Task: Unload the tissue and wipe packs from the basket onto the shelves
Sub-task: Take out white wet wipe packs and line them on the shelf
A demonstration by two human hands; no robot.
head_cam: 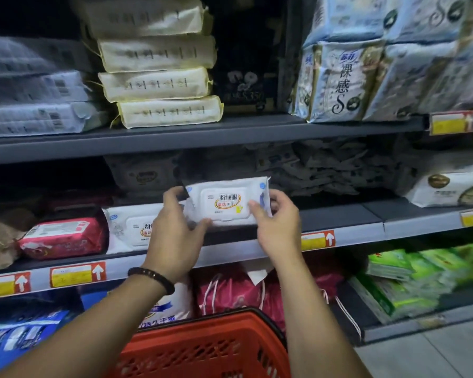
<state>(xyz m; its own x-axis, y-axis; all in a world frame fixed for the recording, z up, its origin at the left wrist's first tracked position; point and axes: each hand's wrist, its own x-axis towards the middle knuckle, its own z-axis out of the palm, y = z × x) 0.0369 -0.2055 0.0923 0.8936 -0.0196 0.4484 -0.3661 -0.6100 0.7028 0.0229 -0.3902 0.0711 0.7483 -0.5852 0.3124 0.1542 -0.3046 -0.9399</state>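
Grips a wipe pack (227,204) by its left end in the curled left hand (175,230). Pinches the other end between thumb and fingers of the right hand (277,223). Holds it between both, just over the middle shelf (344,216).

The middle shelf (339,214) is bare between the shelved wipe pack (126,227) and the white pack (448,189).
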